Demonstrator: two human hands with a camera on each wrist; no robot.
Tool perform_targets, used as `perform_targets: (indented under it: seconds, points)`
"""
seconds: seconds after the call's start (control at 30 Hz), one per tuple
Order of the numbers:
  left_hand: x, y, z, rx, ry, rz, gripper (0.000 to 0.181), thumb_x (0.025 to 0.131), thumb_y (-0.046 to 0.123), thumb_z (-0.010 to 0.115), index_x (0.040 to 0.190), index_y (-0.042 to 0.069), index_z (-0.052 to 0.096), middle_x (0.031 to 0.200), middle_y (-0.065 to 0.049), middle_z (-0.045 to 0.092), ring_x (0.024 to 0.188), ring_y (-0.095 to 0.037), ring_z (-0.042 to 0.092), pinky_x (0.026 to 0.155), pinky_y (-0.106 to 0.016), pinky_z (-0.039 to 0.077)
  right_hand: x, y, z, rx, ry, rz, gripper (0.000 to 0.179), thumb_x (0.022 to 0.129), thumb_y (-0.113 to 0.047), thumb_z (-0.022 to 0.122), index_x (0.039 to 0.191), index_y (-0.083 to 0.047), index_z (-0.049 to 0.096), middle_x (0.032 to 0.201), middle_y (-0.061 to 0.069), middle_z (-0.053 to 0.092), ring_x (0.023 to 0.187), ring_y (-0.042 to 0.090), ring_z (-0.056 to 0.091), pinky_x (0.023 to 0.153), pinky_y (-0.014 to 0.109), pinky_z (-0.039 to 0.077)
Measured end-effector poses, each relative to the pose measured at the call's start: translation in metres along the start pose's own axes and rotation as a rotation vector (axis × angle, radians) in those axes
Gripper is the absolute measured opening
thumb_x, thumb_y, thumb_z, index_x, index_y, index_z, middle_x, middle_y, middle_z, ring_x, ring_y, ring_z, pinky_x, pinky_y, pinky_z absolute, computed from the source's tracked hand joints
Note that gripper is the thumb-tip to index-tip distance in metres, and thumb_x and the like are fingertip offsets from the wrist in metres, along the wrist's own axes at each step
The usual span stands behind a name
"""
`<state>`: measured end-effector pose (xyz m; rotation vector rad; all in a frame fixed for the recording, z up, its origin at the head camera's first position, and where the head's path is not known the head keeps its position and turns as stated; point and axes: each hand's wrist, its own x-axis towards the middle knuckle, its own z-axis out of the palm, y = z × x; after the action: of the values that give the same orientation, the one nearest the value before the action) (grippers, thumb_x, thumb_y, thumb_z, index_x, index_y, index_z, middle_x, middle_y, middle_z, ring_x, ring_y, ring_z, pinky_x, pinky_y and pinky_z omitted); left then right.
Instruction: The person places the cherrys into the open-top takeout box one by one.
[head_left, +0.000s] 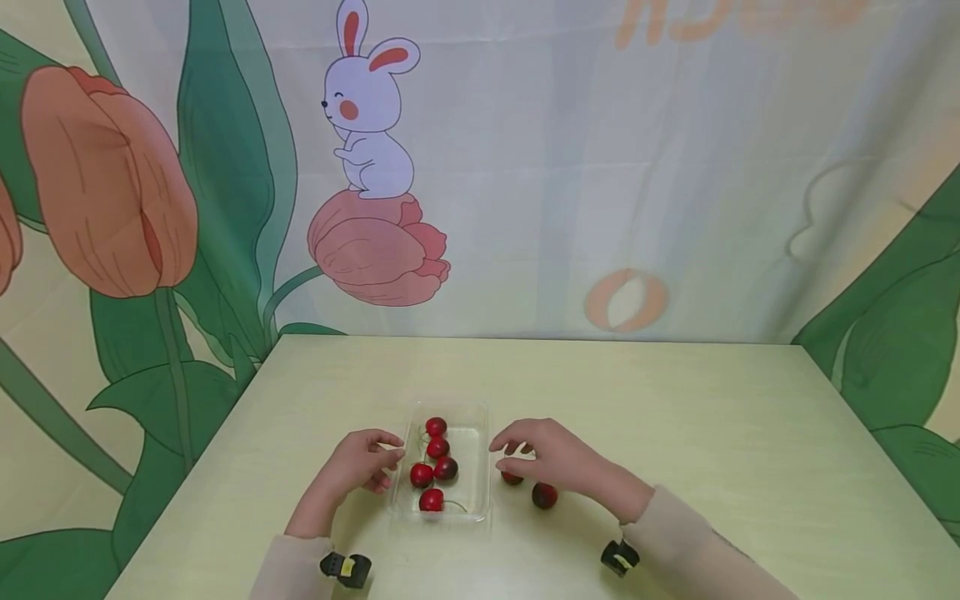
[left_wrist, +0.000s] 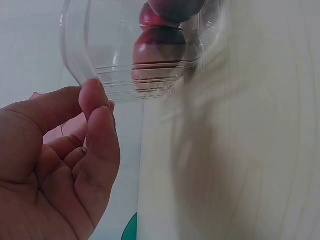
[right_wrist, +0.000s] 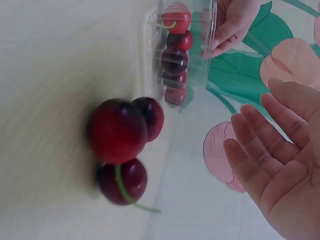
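A clear plastic box [head_left: 476,475] stands on the table with several red cherries [head_left: 422,476] inside, some with green stems. At its left side my left hand [head_left: 363,461] pinches the rim between thumb and finger, as the left wrist view shows at the box's corner [left_wrist: 75,60]. My right hand [head_left: 558,454] is just right of the box, fingers spread and holding nothing. Below it lie loose cherries; one dark red cherry [head_left: 545,496] shows plainly and another [head_left: 512,477] is partly hidden by the hand. The right wrist view shows three loose cherries [right_wrist: 119,131] close together.
The pale wooden table [head_left: 675,417] reaches back to a hanging cloth [head_left: 525,167] printed with a rabbit, tulips and leaves. Both wrists wear small black devices [head_left: 619,557] near the sleeves.
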<state>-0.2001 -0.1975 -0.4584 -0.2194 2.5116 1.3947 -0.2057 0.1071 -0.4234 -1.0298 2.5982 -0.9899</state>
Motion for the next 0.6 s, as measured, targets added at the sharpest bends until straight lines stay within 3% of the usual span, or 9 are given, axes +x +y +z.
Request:
perform_targets:
  seconds: [0.13, 0.6]
  points:
    - [0.0, 0.0, 0.0, -0.002, -0.003, 0.001, 0.028, 0.1, 0.013, 0.063, 0.122, -0.004, 0.064, 0.087, -0.012, 0.068, 0.057, -0.015, 0.061, 0.056, -0.026, 0.058, -0.006, 0.009, -0.003, 0.003, 0.012, 0.028, 0.027, 0.097, -0.021, 0.07, 0.118, -0.004, 0.072, 0.115, 0.008, 0.075, 0.099, 0.018, 0.068, 0.09, 0.036, 0.06]
    - [0.001, 0.0, 0.0, 0.002, -0.004, -0.006, 0.028, 0.1, 0.014, 0.064, 0.122, -0.004, 0.064, 0.088, -0.013, 0.068, 0.057, -0.015, 0.061, 0.057, -0.026, 0.058, -0.023, 0.031, -0.01, 0.012, 0.073, 0.059, 0.026, 0.095, -0.019, 0.071, 0.116, -0.003, 0.072, 0.116, 0.012, 0.075, 0.099, 0.02, 0.069, 0.091, 0.044, 0.06]
